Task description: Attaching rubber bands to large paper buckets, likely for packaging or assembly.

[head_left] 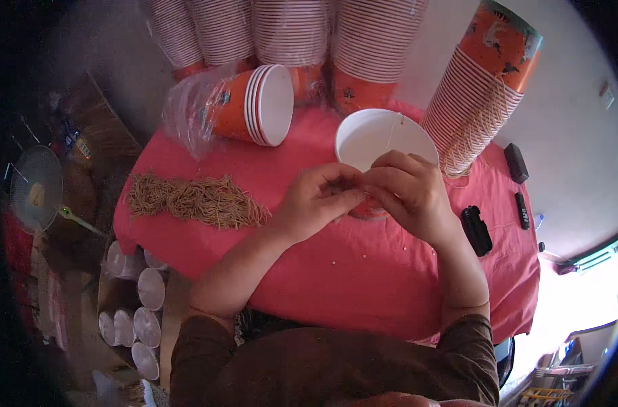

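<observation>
A paper bucket [363,136], white inside and orange outside, stands at the middle of the table. From a hole at its far rim a thin string [392,132] runs down inside toward my fingers. At the near rim my left hand [322,200] and my right hand [411,193] meet, both closed in a pinch with fingertips together. What they pinch is too small and partly hidden to make out. On the left lies a bundle of brown strings [197,201]. A tall stack of orange buckets [472,88] with strings hanging along its side leans at the right.
A red cloth [309,278] covers the table. Nested buckets in plastic [248,105] lie on their side at the back left; tall wrapped stacks [292,34] stand behind. A black case [476,230] and a dark block [516,163] are at the right. Clear lidded tubs [146,325] sit low left.
</observation>
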The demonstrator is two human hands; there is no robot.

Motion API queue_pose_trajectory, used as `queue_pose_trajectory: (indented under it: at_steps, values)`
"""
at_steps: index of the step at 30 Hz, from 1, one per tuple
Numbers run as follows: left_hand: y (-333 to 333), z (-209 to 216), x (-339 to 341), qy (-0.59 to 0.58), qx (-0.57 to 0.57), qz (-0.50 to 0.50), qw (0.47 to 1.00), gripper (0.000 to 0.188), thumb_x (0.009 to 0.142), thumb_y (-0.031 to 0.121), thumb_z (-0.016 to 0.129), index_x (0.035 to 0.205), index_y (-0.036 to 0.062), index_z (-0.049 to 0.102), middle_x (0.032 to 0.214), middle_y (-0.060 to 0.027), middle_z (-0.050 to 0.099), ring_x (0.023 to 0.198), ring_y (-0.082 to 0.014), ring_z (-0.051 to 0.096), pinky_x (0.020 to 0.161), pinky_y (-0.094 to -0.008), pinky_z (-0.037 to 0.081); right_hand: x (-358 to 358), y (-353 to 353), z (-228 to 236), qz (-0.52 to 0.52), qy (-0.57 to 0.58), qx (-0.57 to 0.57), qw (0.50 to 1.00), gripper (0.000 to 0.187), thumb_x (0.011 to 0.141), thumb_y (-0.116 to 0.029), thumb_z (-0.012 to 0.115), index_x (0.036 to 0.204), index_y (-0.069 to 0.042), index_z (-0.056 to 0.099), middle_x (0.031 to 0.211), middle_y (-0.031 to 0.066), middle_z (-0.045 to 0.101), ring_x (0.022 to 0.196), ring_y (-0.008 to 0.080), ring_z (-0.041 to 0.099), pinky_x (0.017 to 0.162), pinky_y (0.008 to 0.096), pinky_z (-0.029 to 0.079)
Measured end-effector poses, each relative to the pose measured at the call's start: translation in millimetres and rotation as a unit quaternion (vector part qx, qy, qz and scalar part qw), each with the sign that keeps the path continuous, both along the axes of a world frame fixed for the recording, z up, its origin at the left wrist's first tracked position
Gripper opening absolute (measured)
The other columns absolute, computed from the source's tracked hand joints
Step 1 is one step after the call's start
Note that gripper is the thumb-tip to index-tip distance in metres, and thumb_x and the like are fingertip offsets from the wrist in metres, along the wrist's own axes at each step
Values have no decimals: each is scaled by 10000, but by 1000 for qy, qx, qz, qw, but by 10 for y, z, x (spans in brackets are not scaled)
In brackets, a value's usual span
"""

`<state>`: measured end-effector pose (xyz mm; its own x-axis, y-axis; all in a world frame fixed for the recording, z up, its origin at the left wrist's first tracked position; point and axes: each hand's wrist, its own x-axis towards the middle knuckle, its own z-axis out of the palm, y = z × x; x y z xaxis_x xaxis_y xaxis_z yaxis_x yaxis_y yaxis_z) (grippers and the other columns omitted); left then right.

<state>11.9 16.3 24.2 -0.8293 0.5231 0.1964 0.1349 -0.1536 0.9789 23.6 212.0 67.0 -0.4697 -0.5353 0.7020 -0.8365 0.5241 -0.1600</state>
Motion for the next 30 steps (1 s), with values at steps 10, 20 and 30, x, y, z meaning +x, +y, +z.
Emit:
queue_pose_trajectory:
  at_steps: [10, 20, 30]
  values:
    - [-36, -20, -46, -18, -23, -24, 999, 151, 890, 83, 644, 1019, 7, 619, 832, 7, 607, 696, -39, 559, 585, -194, 459, 5, 3, -10, 32, -66, -32, 997, 141, 762, -120, 685, 856, -33, 628, 761, 109, 600, 699, 319, 607, 618, 414, 477]
    - [63, -69, 29, 198, 4, 96, 975, 77, 862, -4, 625, 923, 14, 581, 816, 16, 597, 728, -33, 562, 618, -210, 470, 25, -22, -22, -4, -157, -60, 986, 86, 818, -79, 626, 820, -7, 580, 782, 156, 584, 749, 363, 595, 663, 436, 474]
    - [73, -98, 37, 256, 19, 137, 957, 90, 850, -10, 628, 918, 16, 575, 809, -9, 601, 730, -48, 578, 619, -212, 478, 43, -21, -55, 33, -236, -78, 968, 77, 890, -32, 579, 834, 20, 569, 749, 60, 544, 695, 135, 516, 618, 278, 420]
